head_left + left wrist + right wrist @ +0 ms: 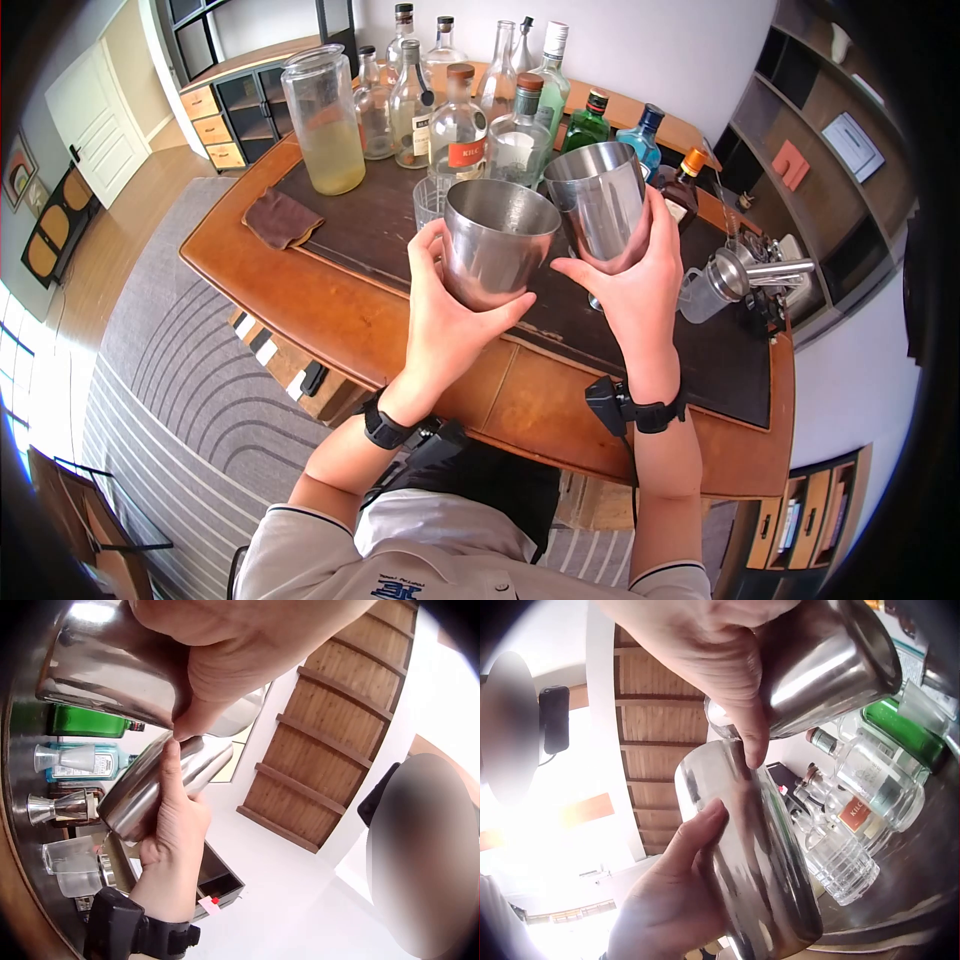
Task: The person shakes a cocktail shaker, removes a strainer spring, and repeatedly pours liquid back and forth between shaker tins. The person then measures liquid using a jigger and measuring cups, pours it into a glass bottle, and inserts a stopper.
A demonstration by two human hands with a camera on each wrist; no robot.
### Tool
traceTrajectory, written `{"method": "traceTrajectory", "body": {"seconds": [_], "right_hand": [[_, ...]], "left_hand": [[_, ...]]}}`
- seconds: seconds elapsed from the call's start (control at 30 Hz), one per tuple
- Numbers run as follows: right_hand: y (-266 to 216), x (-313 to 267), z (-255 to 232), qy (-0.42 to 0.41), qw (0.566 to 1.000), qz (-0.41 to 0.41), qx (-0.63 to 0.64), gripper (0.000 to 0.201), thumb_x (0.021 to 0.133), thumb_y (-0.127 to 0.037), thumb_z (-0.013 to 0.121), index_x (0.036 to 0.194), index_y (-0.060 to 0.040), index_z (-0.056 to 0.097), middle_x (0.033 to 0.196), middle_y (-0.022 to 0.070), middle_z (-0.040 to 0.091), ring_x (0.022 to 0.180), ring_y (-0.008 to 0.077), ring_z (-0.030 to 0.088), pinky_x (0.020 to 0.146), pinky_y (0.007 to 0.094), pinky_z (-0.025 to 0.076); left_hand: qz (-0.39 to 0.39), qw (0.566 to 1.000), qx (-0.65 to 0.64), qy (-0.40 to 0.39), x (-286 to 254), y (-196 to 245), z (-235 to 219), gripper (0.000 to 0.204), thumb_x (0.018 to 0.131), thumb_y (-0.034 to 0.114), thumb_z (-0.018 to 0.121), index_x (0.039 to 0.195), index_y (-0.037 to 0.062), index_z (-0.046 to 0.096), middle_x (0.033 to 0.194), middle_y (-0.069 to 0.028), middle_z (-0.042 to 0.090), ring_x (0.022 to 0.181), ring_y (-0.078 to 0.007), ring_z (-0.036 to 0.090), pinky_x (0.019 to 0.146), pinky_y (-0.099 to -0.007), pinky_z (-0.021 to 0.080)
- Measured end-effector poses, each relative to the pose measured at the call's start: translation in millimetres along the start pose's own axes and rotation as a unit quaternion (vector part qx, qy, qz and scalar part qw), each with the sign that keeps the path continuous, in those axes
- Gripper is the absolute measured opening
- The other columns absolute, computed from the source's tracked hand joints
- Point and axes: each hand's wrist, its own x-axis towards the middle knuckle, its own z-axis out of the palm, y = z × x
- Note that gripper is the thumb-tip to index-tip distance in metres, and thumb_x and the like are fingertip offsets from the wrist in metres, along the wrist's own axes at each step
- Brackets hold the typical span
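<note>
Two steel shaker cups are held up over the dark mat, mouths upward. The left hand (450, 325) grips the left cup (500, 245), thumb across its lower front. The right hand (640, 290) holds the other cup (598, 205), which tilts toward the left one; their sides are close together. In the left wrist view the right hand (176, 840) wraps the right cup (135, 799), and the left cup (112, 667) is at the top. In the right wrist view the left hand (675, 900) holds the left cup (742, 847). Whether the cups touch I cannot tell.
Several bottles (458, 140) stand behind the cups. A tall glass jug (335, 160) of pale yellow liquid is at the left, near a folded brown cloth (282, 218). A cut glass (428, 203) stands behind the left cup. Metal bar tools (780, 268) and a clear jar (705, 292) are at the right.
</note>
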Motion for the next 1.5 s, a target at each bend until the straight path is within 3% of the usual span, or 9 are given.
{"method": "traceTrajectory", "body": {"seconds": [0.43,0.7,0.77,0.83,0.87,1.07,1.3,1.37,1.5], "right_hand": [[-1.3,-3.3,5.2,0.027,0.998,-0.036,-0.051,0.105,0.053,-0.023,0.098,0.140,-0.0022,0.045,0.130,0.0175,0.054,0.120,0.0370,0.056,0.099,0.0460,0.049],[-3.2,-3.4,4.3,-0.013,0.999,-0.033,-0.002,0.096,0.055,-0.018,0.098,0.136,-0.0008,0.049,0.127,0.0179,0.058,0.116,0.0362,0.060,0.096,0.0444,0.051],[0.9,-3.0,6.3,-0.044,0.998,-0.021,0.043,0.094,0.057,-0.016,0.097,0.136,0.0002,0.049,0.127,0.0181,0.059,0.116,0.0341,0.061,0.097,0.0428,0.051],[10.4,-4.5,13.9,-0.155,0.939,0.110,0.286,0.093,0.059,-0.015,0.097,0.136,0.0031,0.049,0.131,0.0189,0.060,0.121,0.0269,0.061,0.100,0.0388,0.050],[7.9,-3.0,11.7,-0.196,0.919,0.136,0.315,0.096,0.060,-0.016,0.097,0.139,0.0049,0.046,0.135,0.0188,0.058,0.125,0.0217,0.057,0.105,0.0362,0.047],[5.5,-3.8,11.2,-0.216,0.903,0.146,0.342,0.100,0.059,-0.015,0.097,0.142,0.0058,0.044,0.135,0.0165,0.057,0.125,0.0222,0.056,0.108,0.0352,0.045],[-1.7,-0.9,5.5,-0.254,0.865,0.176,0.395,0.100,0.060,-0.012,0.097,0.143,0.0045,0.043,0.132,0.0135,0.058,0.124,0.0210,0.056,0.106,0.0335,0.046],[-2.0,-1.4,4.9,-0.258,0.862,0.181,0.398,0.100,0.060,-0.011,0.096,0.143,0.0038,0.043,0.131,0.0128,0.058,0.123,0.0205,0.057,0.106,0.0332,0.046],[-0.2,-0.7,1.2,-0.279,0.865,0.192,0.369,0.098,0.061,-0.009,0.095,0.143,0.0024,0.043,0.129,0.0113,0.059,0.121,0.0192,0.058,0.104,0.0327,0.047]], "left_hand": [[-0.003,0.999,-0.039,0.001,1.9,1.7,-3.9,0.101,0.068,0.013,0.093,0.142,0.0028,0.026,0.128,-0.0183,0.048,0.120,-0.0254,0.054,0.100,-0.0387,0.049],[-0.034,0.997,-0.060,0.023,9.3,11.8,-19.3,0.099,0.067,0.013,0.094,0.141,0.0013,0.028,0.128,-0.0153,0.051,0.121,-0.0229,0.054,0.103,-0.0365,0.046],[0.015,0.998,-0.047,0.034,17.8,14.3,-30.1,0.099,0.067,0.011,0.093,0.141,0.0012,0.029,0.130,-0.0156,0.052,0.122,-0.0231,0.054,0.105,-0.0373,0.044],[0.068,0.997,-0.027,0.035,33.1,11.8,-43.0,0.099,0.064,0.009,0.094,0.141,0.0011,0.032,0.132,-0.0150,0.053,0.124,-0.0233,0.054,0.106,-0.0375,0.043],[0.086,0.996,-0.004,0.031,41.2,11.8,-50.1,0.099,0.063,0.008,0.094,0.141,0.0016,0.033,0.132,-0.0145,0.053,0.124,-0.0234,0.054,0.107,-0.0375,0.043],[0.222,0.966,0.126,-0.041,75.1,30.4,-82.2,0.097,0.061,0.000,0.092,0.142,0.0059,0.039,0.127,-0.0109,0.059,0.118,-0.0212,0.059,0.101,-0.0350,0.049],[0.239,0.955,0.158,-0.078,88.8,37.4,-88.5,0.095,0.059,0.002,0.092,0.141,0.0064,0.045,0.123,-0.0108,0.060,0.115,-0.0207,0.061,0.098,-0.0342,0.050],[0.255,0.928,0.250,-0.105,91.2,46.0,-91.4,0.101,0.059,0.007,0.096,0.144,0.0045,0.041,0.132,-0.0117,0.058,0.125,-0.0221,0.057,0.107,-0.0365,0.045],[0.244,0.928,0.256,-0.115,98.0,55.2,-93.2,0.097,0.058,0.007,0.096,0.141,0.0046,0.046,0.132,-0.0110,0.058,0.125,-0.0225,0.057,0.106,-0.0361,0.046]]}}
